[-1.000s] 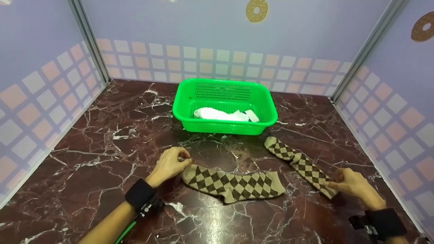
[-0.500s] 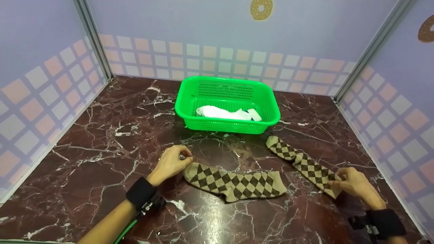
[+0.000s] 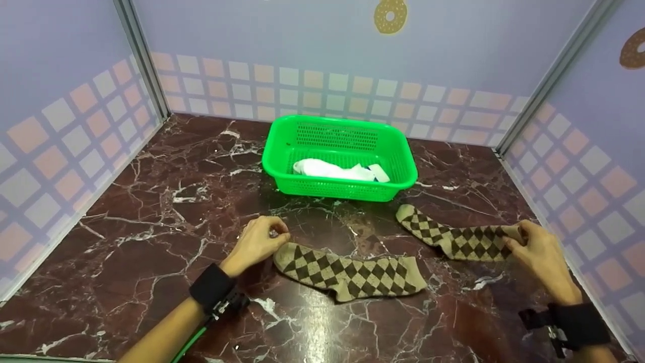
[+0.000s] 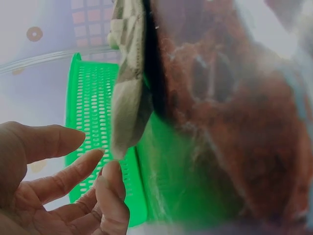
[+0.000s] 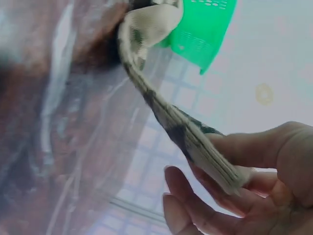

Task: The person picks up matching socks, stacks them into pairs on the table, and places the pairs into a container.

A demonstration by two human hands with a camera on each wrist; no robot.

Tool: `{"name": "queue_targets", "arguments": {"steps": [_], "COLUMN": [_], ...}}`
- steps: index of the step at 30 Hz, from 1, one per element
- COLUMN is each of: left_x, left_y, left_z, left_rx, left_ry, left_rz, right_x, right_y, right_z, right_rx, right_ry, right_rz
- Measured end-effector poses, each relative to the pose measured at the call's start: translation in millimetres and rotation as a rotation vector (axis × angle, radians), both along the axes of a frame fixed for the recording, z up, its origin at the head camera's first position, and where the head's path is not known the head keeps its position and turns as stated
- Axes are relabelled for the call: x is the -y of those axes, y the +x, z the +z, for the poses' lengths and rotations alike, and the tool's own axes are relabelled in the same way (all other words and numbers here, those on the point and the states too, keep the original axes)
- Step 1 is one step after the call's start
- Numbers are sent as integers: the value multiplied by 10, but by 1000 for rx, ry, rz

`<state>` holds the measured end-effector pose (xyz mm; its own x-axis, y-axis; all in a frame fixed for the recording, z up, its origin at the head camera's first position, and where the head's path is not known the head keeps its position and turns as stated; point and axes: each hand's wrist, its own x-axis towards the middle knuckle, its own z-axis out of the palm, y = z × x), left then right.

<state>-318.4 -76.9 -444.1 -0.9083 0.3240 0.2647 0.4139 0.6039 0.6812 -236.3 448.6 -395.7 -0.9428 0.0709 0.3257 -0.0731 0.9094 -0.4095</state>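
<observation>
Two beige socks with a dark brown diamond pattern lie on the table. My right hand (image 3: 543,256) pinches the cuff of the right sock (image 3: 476,243) between thumb and fingers. In the right wrist view that cuff (image 5: 210,157) is raised from the table, while the sock's toe end rests on it. The left sock (image 3: 347,272) lies flat, its toe pointing left. My left hand (image 3: 256,243) is beside that toe. In the left wrist view its thumb and index finger are apart with nothing between them, and the fingertips are close to the sock toe (image 4: 128,117); contact is unclear.
Behind the socks stands a green perforated basket (image 3: 338,190) with white socks (image 3: 332,170) inside. The dark red marbled table (image 3: 166,267) is bounded by tiled-pattern walls (image 3: 227,93) at the back and both sides.
My right hand has moved up and away from me, lifting the cuff and swinging the right sock's leg from slanting to nearly level across the view. My left hand stays by the left sock's toe.
</observation>
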Motion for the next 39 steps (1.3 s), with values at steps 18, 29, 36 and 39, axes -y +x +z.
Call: {"name": "queue_targets", "arguments": {"steps": [18,29,36,39], "left_x": [-127,-314,-488,-552], "left_y": [-39,43,113,155], "left_z": [94,35,36,40], "left_rx": [-65,40,174,205], "left_ry": [94,195,230,223], "left_rz": [-39,-134,-284,-316], "right_x": [675,1237,1656,1795], "right_y": [-175,-251,-159,-100], "right_z": [559,872,1033,1102], "right_rx": [-473,-559,-620,-634], "right_ry": [-80,-30,-17,-19], "right_rz": [91,182,260,314]}}
